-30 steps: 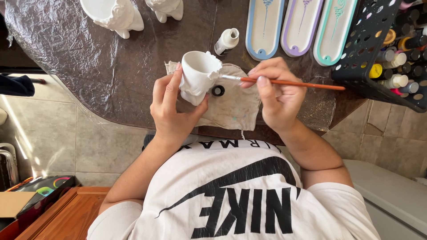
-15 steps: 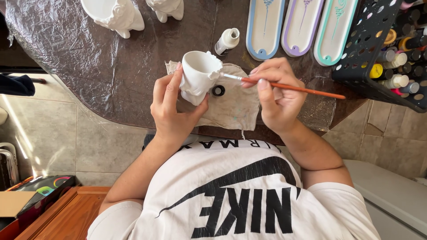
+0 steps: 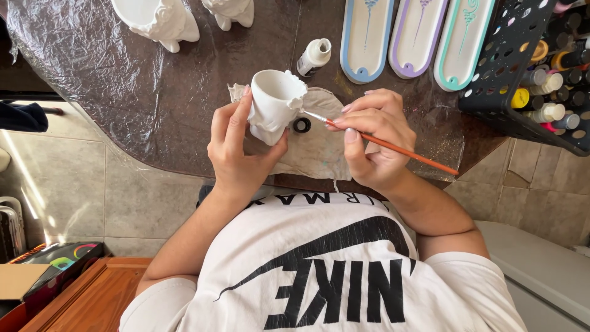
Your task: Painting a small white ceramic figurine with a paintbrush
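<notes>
Painting a small white pot, brush tip at its side.

Head view: left hand (image 3: 236, 154) wrapped around the white pot (image 3: 275, 104), held tilted just above a stained cloth (image 3: 319, 147) on the foil-covered counter (image 3: 123, 92). Right hand (image 3: 375, 138) pinched shut on a thin orange brush (image 3: 393, 147), bristles touching the pot's side near a small black cap (image 3: 302, 125). Open paint bottle (image 3: 314, 56) just behind; three long oval trays (image 3: 418, 37) and a black basket (image 3: 522, 67) of paint bottles further back; two more white pots (image 3: 163, 21) at the far edge. Seemingly mid-stroke on fine detail; next likely calling for a steady wrist and a slight turn of the pot.
</notes>
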